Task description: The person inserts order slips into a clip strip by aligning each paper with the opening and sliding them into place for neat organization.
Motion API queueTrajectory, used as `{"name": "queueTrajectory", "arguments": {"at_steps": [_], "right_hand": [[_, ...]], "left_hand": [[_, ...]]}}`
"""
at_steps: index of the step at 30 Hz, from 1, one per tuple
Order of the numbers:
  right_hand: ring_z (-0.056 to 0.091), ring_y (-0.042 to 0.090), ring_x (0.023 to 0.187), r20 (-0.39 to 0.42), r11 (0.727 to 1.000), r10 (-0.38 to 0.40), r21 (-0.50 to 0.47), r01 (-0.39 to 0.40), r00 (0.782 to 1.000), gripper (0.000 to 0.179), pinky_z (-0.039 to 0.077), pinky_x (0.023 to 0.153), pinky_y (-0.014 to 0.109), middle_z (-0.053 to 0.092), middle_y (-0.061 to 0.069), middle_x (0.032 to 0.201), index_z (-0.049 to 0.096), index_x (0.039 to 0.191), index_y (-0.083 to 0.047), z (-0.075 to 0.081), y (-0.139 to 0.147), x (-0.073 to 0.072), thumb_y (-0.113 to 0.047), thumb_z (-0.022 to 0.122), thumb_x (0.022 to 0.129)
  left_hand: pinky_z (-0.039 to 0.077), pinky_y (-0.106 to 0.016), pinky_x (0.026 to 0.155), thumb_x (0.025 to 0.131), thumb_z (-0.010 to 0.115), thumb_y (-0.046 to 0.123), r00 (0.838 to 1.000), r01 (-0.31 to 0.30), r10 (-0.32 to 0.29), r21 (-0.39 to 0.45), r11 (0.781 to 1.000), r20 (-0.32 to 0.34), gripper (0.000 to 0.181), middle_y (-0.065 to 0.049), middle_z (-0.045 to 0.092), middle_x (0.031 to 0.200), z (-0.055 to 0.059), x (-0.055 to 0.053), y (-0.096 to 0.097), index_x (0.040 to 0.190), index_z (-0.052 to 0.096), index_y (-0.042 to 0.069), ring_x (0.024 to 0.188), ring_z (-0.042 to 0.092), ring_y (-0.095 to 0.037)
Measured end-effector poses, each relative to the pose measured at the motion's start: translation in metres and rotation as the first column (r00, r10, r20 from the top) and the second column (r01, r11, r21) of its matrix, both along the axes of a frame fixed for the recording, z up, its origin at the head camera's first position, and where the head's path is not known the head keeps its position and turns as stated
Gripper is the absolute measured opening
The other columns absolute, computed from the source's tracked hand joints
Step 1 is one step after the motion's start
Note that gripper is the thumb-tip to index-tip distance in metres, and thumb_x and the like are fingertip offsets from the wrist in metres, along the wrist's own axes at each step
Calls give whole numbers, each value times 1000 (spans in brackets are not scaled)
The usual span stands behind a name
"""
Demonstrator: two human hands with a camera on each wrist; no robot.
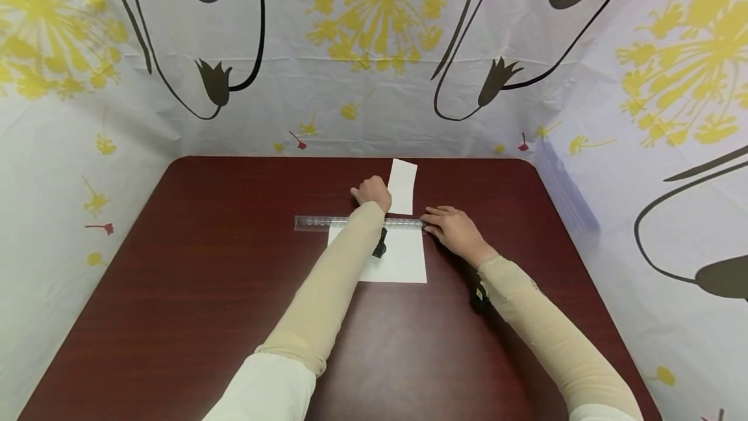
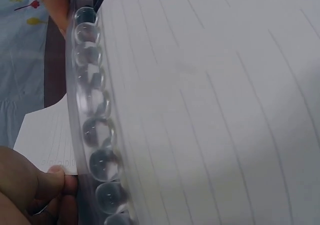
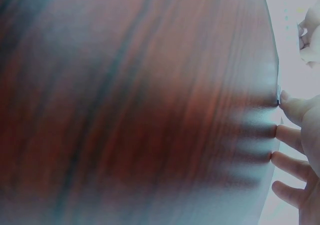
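A clear ruler (image 1: 321,223) with a row of bubble-like bumps lies across the upper part of a white lined sheet (image 1: 403,258). Beyond it, a smaller piece of lined paper (image 1: 403,187) slants away toward the table's far edge. My left hand (image 1: 373,192) has reached over the ruler; in the left wrist view its thumb and finger pinch the small paper (image 2: 47,140) by the near edge. At the ruler's right end my right hand (image 1: 458,232) presses down, its fingers spread and fairly straight, as the right wrist view shows.
The dark red-brown table (image 1: 204,278) is bounded by a patterned white cloth (image 1: 263,115) at the back and both sides. Black wrist straps (image 1: 479,297) show under the forearms. My left forearm (image 1: 327,278) crosses over the sheet.
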State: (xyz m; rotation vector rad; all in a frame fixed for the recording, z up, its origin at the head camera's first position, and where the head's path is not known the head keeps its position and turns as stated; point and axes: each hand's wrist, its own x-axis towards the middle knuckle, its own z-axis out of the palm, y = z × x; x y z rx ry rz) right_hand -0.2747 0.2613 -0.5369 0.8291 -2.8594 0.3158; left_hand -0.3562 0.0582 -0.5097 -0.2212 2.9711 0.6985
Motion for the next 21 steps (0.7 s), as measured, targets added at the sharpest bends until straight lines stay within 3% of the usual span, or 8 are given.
{"name": "queueTrajectory", "arguments": {"at_steps": [5,8,12,17,19,21], "right_hand": [[59,37,127,5,1000,-4,-1,4,1000,34,47,107,53,62,15,138,68,127,-10,0,0,0,-22,65,96],[58,37,128,10,1000,-9,0,9,1000,34,46,107,54,62,14,138,68,127,-11,-1,0,0,-23,65,96],[59,37,127,0,1000,-6,-3,6,1000,33,47,106,53,63,14,137,68,126,-11,0,0,0,-25,65,96],[59,38,126,-2,1000,2,-3,-2,1000,33,48,106,54,63,15,137,68,126,-10,1,0,0,-24,64,96],[59,38,127,4,1000,2,-1,-2,1000,34,47,106,53,62,15,137,68,126,-9,1,0,0,-23,64,96],[58,38,127,9,1000,1,5,-1,1000,34,47,107,53,62,15,138,68,127,-9,1,0,0,-23,64,96]], "left_hand": [[41,-45,99,99,52,11,1000,9,-11,59,998,30,32,-10,70,82,9,-2,-5,69,59,13,83,66,-27],[42,-47,102,100,51,14,1000,19,-21,114,993,15,31,-9,71,86,15,-4,-8,71,62,13,85,66,-27],[42,-48,103,103,46,17,999,43,-41,196,980,-13,39,-6,67,76,26,-1,-14,65,57,14,76,63,-26],[45,-48,105,103,47,20,999,42,-39,206,978,-18,45,0,63,70,37,4,-20,58,46,18,71,59,-21],[47,-44,101,103,48,21,999,39,-38,197,980,-9,47,3,60,69,39,5,-23,57,43,19,69,56,-17],[50,-36,88,102,48,20,999,36,-36,197,980,-2,48,4,52,63,40,4,-26,56,39,19,64,48,-15]]}}
